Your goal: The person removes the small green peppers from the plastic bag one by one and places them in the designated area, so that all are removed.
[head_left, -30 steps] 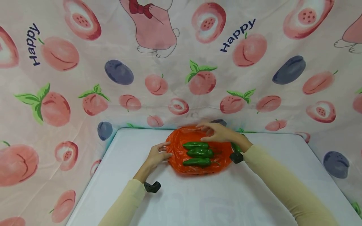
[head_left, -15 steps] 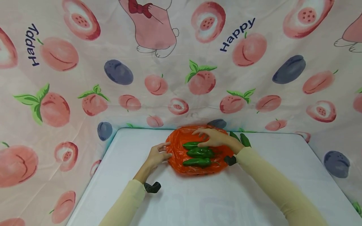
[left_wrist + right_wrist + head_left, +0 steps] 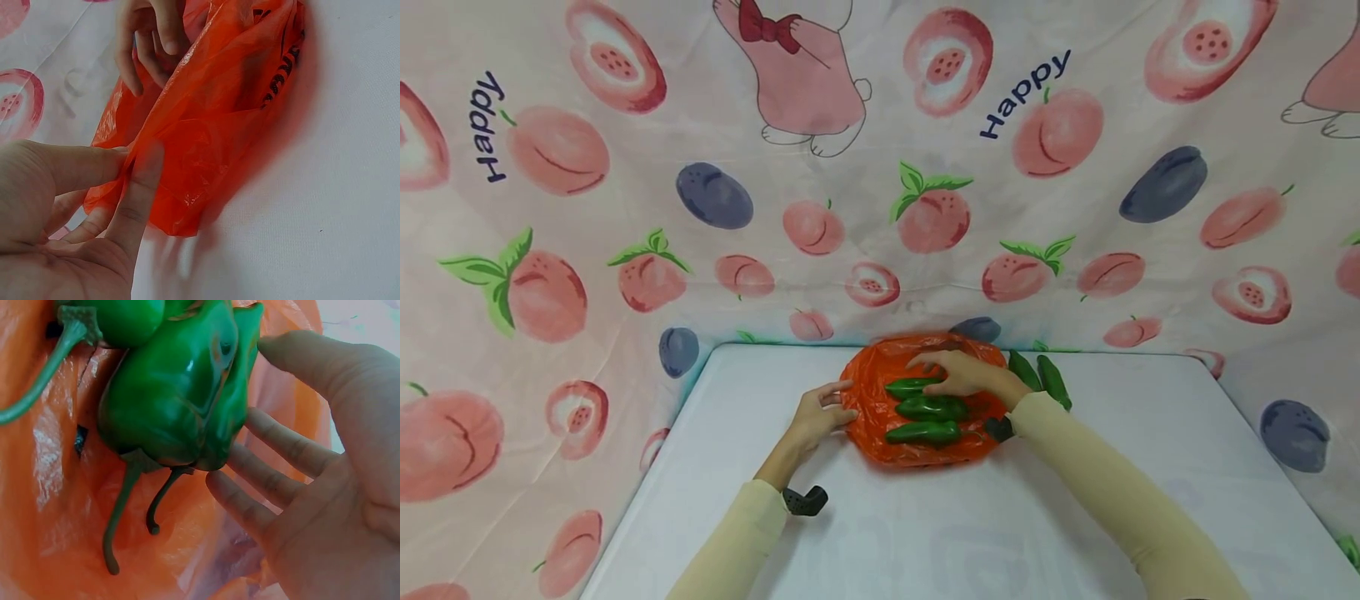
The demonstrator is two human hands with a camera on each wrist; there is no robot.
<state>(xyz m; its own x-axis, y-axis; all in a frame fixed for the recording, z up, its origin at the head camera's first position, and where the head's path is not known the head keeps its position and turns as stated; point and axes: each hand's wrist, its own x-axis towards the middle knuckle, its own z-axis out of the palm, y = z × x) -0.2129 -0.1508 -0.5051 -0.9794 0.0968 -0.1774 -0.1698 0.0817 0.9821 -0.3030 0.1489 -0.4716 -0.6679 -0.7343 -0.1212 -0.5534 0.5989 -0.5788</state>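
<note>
An orange-red plastic bag point(image 3: 872, 437) lies on the table, with three green peppers side by side on it: a far pepper point(image 3: 907, 388), a middle pepper point(image 3: 932, 408) and a near pepper point(image 3: 922, 432). My left hand point(image 3: 811, 419) pinches the bag's left edge between thumb and fingers, clearly seen in the left wrist view on the bag's film point(image 3: 212, 144). Over the far pepper reaches my right hand point(image 3: 962, 372). In the right wrist view that hand point(image 3: 319, 469) has fairly straight fingers, with its thumb and fingertips at the far pepper's side point(image 3: 234, 406).
Two more green peppers point(image 3: 1054, 382) lie on the white table point(image 3: 1135, 433) just right of the bag. A peach-printed cloth point(image 3: 865, 208) hangs behind the table's back edge. Dark wrist cameras point(image 3: 806, 501) sit near both cuffs.
My right hand has moved left and slightly nearer, from over the bag's back right to the far pepper, uncovering the two peppers at the right. The left hand stays on the bag's edge.
</note>
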